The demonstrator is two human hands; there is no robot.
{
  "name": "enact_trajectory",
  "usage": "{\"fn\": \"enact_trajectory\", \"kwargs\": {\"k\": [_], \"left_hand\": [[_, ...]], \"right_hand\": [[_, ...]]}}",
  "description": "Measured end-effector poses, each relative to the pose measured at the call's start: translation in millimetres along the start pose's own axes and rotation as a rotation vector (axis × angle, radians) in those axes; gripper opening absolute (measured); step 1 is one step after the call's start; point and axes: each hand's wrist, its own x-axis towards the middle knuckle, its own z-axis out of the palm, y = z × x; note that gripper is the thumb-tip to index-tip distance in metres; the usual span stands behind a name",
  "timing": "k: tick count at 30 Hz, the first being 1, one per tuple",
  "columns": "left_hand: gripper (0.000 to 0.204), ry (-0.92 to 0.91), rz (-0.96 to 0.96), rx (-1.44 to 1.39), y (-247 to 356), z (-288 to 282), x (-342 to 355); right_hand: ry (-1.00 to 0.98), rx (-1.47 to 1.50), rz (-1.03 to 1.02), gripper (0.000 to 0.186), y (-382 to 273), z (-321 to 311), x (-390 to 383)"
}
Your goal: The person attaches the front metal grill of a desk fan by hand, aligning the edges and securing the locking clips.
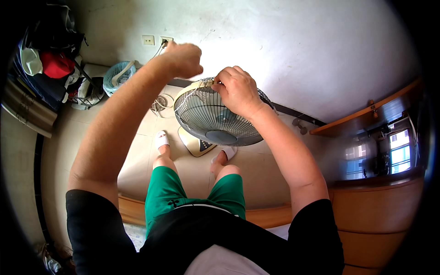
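An electric fan (199,114) stands before me, its round wire grille tilted upward and its pale base (190,140) on the floor between my feet. My right hand (236,91) grips the upper rim of the grille at the pale band, fingers bent over it. My left hand (183,59) is raised above and left of the fan, near the wall, with curled fingers; what they hold, if anything, is hidden. Behind that hand a dark plug (163,43) sits in a wall socket. A coiled pale cord (160,104) lies on the floor left of the fan.
A blue basket (110,80) and a heap of clothes and bags (57,64) stand along the left. Another socket (148,40) is on the wall. Wooden furniture (366,206) with a dark glossy screen (373,156) fills the right, and a wooden edge runs behind my legs.
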Motion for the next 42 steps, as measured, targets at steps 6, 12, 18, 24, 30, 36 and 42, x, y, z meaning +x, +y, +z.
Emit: {"fn": "enact_trajectory", "kwargs": {"k": [6, 12, 18, 24, 30, 36, 42], "left_hand": [[0.031, -0.091, -0.026, -0.277, -10, -9, -15], [0.037, -0.202, -0.14, -0.671, 1, 23, -20], [0.028, -0.109, -0.225, -0.852, 0, 44, -15], [0.025, 0.193, -0.135, -0.178, 9, 17, -15], [0.035, 0.171, -0.032, -0.223, 2, 0, -32], [0.034, -0.044, -0.131, -0.669, 6, 32, -29], [0.026, 0.084, -0.118, -0.454, 11, 38, -33]], "right_hand": [[0.018, 0.029, -0.001, 0.011, 2, -1, -1], [-0.041, -0.018, 0.02, 0.012, 0, -3, 0], [-0.023, 0.011, 0.02, 0.012, 1, -3, 0], [0.012, 0.015, 0.004, 0.011, 1, 1, 0], [-0.012, -0.003, 0.027, 0.011, -1, -3, 1], [0.009, 0.01, -0.004, 0.012, 1, 0, 0], [0.002, 0.015, -0.006, 0.012, 2, 0, 1]]}}
